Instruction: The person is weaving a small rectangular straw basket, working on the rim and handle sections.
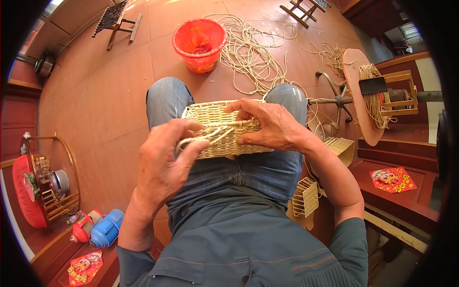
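Note:
A pale woven basket (205, 112), made of straw-coloured cord, rests across my thighs between the jeans-covered knees. My right hand (272, 125) grips its rim, thumb on the near wall and fingers over the top edge. By the basket's left end is my left hand (165, 155), its thumb and forefinger apart. A loose loop of cord (187, 140) passes by the thumb, and I cannot tell whether the thumb presses on it. Several loose strands (222, 134) lie along the near rim. The other left fingers are partly hidden.
Beyond my knees stand a red bucket (200, 48) and a tangled heap of cord (251, 55). To the right are a cord-wound board (356, 103) with a dark phone (373, 86) and smaller woven baskets (306, 197). Blue (106, 228) and red (83, 226) flasks stand left.

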Demonstrator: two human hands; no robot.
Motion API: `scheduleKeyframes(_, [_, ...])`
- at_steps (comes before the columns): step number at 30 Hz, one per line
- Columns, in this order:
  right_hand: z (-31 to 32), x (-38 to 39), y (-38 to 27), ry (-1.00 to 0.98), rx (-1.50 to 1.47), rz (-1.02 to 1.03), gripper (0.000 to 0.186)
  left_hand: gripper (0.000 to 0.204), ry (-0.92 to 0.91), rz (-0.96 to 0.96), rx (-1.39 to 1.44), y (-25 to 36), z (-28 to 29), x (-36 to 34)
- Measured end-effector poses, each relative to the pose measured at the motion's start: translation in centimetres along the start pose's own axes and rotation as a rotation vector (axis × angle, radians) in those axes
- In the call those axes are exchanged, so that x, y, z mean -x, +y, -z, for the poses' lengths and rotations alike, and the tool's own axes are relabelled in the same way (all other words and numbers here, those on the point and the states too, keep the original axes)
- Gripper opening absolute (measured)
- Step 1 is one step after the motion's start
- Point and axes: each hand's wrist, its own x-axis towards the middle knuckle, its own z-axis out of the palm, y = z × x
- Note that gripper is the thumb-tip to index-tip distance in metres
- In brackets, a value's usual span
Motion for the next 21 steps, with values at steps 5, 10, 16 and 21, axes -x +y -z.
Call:
scheduleKeyframes(5, [0.1, 0.0, -0.5, -0.021, 0.022, -0.032, 0.068, 0.017, -0.239, -0.098, -0.27, -0.3, -0.5, -0.7])
scheduleKeyframes(10, [-0.2, -0.1, 0.1, -0.033, 0.059, -0.036, 0.064, 0.015, -0.344, -0.083, -0.347, -0.9, 0.3, -0.8])
scheduleKeyframes(16, [-0.9, -0.2, 0.0, -0.02, 0.13, 0.015, 0.058, 0.015, -0.378, 0.014, -0.237, -1.8, 2.0, -0.2])
scheduleKeyframes(21, [-1.6, -0.4, -0.2, 0.027, 0.238, 0.097, 0.055, 0.013, -0.36, 0.085, 0.095, -3.1, 2.6, -0.2])
